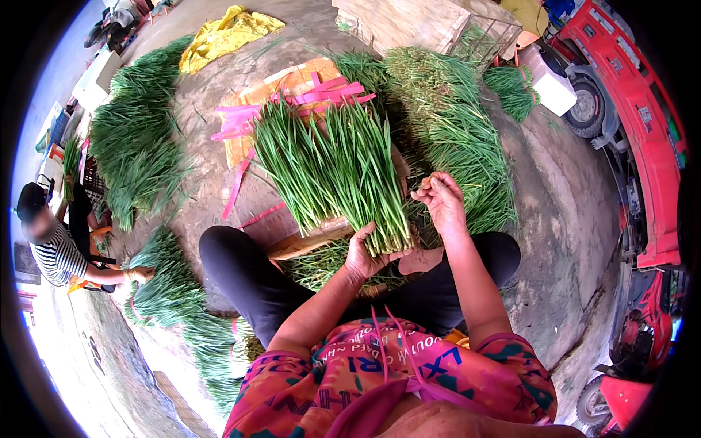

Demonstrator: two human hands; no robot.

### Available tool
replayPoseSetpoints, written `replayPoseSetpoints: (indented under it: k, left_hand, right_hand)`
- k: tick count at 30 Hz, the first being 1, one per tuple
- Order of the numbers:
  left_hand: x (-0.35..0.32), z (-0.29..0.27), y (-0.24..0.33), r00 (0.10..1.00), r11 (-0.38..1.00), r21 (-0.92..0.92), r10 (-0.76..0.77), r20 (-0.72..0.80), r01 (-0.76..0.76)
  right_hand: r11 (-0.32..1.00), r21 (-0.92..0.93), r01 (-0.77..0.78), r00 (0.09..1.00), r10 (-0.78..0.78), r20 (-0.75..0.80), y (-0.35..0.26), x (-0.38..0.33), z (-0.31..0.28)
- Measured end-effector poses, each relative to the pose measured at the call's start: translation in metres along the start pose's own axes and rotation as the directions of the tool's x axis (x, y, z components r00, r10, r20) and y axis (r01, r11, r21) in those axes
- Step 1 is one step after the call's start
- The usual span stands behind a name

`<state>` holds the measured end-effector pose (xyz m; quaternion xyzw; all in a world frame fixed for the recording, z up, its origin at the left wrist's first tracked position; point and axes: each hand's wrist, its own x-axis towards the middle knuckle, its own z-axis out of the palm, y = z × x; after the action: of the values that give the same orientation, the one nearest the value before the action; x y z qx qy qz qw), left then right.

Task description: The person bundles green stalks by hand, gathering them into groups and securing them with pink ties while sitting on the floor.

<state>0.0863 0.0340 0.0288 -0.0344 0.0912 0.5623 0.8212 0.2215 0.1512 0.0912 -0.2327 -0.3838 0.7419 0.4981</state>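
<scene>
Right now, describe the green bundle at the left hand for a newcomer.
Find the pink strips on the orange sheet. Nearer the crossed legs lie a left green bundle and, beside it, the right bundle. Only the latter's pale ends touch the left hand.

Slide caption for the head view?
Left hand holds green stalks near their base; right hand raised beside them, pink strips beyond.
</scene>
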Motion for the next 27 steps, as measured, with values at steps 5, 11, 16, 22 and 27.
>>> replayPoseSetpoints:
  k: [5,11,16,22,27]
  left_hand:
    - [-0.002,0.004,0.001,1.000,1.000,0.005,0.006,-0.014,-0.006]
    - [-0.001,-0.009,0.001,0.996,1.000,-0.021,-0.016,-0.083,0.015]
    - [0.000,-0.003,0.001,0.998,0.999,-0.032,-0.004,-0.056,0.002]
    - [-0.002,0.006,0.001,1.000,1.000,0.015,-0.009,0.001,0.009]
    - [-0.001,0.000,0.001,0.999,1.000,-0.019,-0.023,0.030,0.024]
  right_hand:
    - [0.619,-0.784,-0.040,0.912,0.343,0.223,-0.022,-0.012,0.029]
    - [-0.165,-0.856,0.490,0.842,0.345,0.415,0.006,-0.044,0.039]
    - [-0.115,-0.852,0.511,0.855,0.173,0.489,0.015,-0.036,0.022]
    - [0.591,-0.806,-0.015,0.956,0.243,0.161,-0.005,-0.027,0.015]
    - [0.658,-0.726,-0.200,0.864,0.467,0.186,-0.023,-0.027,0.029]
